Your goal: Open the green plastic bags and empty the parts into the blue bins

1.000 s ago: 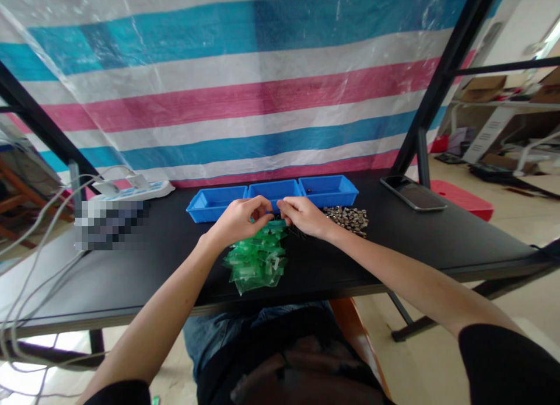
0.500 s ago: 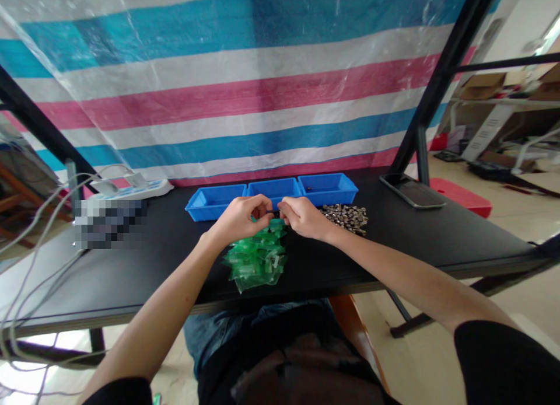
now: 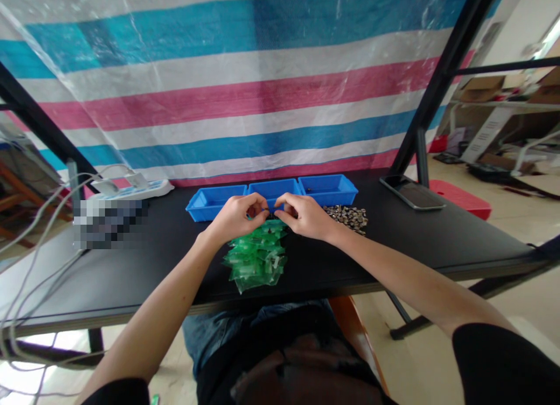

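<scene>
My left hand (image 3: 245, 217) and my right hand (image 3: 301, 215) face each other just in front of the blue trays. Thumb and forefinger of the left hand are pinched on something small and dark, too small to name. The right hand's fingers also curve into a pinch close by; what they hold, if anything, I cannot make out. Below the hands lies a heap of green clear plastic bags (image 3: 256, 256). Beside my right wrist is a pile of small metal parts (image 3: 352, 217), partly hidden by the hand.
Three blue trays (image 3: 219, 201) stand in a row at the back of the black table (image 3: 170, 276). A phone (image 3: 413, 193) lies at the right. To the left are a white power strip (image 3: 153, 189) and cables (image 3: 32, 265). A striped sheet (image 3: 245, 101) hangs behind.
My left hand has shifted slightly left, and the right hand's thumb and forefinger have spread a little. The bags and metal parts look the same.
</scene>
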A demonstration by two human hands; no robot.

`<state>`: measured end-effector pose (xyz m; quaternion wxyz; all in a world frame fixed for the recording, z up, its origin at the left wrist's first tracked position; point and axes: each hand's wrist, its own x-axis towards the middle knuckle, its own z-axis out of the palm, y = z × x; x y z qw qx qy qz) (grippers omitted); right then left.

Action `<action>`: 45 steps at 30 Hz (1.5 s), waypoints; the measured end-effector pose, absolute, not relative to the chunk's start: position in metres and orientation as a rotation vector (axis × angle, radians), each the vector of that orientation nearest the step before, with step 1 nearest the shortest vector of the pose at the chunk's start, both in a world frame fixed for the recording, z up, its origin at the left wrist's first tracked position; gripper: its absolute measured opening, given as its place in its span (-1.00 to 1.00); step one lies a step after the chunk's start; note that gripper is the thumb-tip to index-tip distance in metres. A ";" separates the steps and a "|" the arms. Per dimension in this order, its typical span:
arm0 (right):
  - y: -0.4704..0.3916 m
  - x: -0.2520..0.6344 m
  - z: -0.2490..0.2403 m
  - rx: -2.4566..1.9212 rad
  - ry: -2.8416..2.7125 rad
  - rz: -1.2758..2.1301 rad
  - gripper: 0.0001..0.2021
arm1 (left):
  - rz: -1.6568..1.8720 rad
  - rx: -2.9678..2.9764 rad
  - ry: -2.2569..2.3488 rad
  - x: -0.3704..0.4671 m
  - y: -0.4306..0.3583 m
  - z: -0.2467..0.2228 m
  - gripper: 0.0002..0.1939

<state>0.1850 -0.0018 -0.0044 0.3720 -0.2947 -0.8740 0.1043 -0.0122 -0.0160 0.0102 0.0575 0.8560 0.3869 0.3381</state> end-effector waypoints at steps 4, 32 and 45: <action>-0.002 0.185 -0.004 -0.726 -2.239 0.195 -0.93 | 0.978 2.593 1.173 -0.011 -0.016 0.010 -0.90; 0.043 0.219 -0.003 -1.178 -2.056 -0.024 -0.87 | 0.388 2.443 1.004 -0.013 -0.015 0.016 -0.83; 0.043 0.218 -0.002 -1.180 -2.058 -0.024 -0.88 | 0.619 2.431 1.076 -0.010 -0.016 0.017 -0.82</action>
